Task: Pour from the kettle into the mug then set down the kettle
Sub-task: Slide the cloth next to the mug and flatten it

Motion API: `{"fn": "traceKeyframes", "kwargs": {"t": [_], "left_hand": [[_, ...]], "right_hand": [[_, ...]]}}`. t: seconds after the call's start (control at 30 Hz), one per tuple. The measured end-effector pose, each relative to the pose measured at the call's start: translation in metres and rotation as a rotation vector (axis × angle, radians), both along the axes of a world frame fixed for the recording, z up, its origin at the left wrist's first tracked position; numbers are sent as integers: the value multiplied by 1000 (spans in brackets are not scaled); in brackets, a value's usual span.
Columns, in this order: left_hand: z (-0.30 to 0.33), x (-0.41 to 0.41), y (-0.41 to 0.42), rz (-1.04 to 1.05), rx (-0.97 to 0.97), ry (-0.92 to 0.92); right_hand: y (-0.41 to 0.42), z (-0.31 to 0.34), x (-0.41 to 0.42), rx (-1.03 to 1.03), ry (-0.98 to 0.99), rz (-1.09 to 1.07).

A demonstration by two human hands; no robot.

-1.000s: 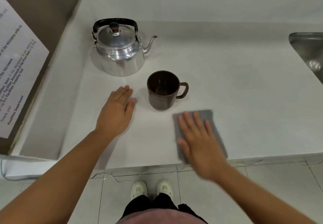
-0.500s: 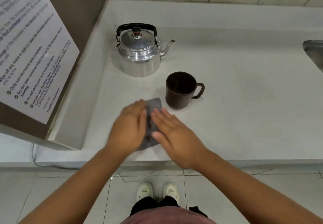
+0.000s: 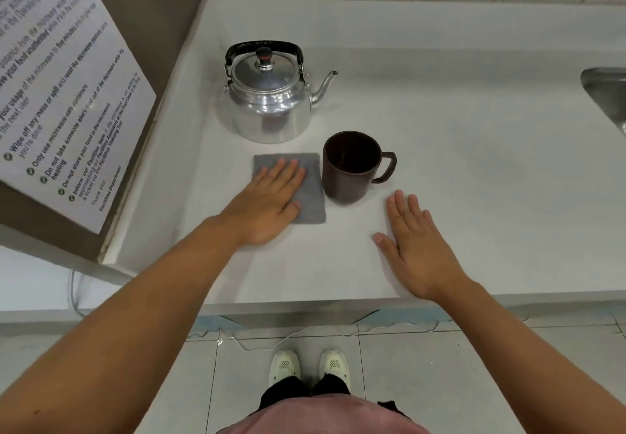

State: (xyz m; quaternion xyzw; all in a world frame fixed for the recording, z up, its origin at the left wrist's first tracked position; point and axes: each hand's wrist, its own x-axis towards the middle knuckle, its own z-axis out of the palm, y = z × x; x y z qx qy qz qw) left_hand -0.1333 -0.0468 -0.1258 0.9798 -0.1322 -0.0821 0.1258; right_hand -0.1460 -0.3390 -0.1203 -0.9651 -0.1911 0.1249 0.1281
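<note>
Counter (image 3: 474,169) with kettle (image 3: 269,108), mug (image 3: 350,166), cloth (image 3: 306,190).
Kettle upright at back left, spout right; empty-looking mug just in front, handle right. Left hand (image 3: 267,201) flat, fingers spread on cloth beside mug; right hand (image 3: 415,247) flat, open, holding nothing.

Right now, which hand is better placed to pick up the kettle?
Probably the left hand: it lies flat on the grey cloth just in front of the kettle, whose handle stands upright. The right hand is empty too, but the mug stands in its path.
</note>
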Motion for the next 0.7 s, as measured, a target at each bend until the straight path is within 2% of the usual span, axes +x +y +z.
{"fn": "traceKeyframes", "kwargs": {"t": [0.07, 0.23, 0.5, 0.7], "left_hand": [[-4, -14, 16, -20, -25, -13], [8, 13, 6, 132, 42, 96], [1, -61, -2, -13, 22, 5], [6, -87, -9, 3, 30, 19]], "right_hand": [[-1, 0, 0, 4, 0, 5], [1, 1, -1, 2, -4, 7], [-1, -2, 0, -3, -13, 16], [-1, -1, 0, -7, -30, 15]]}}
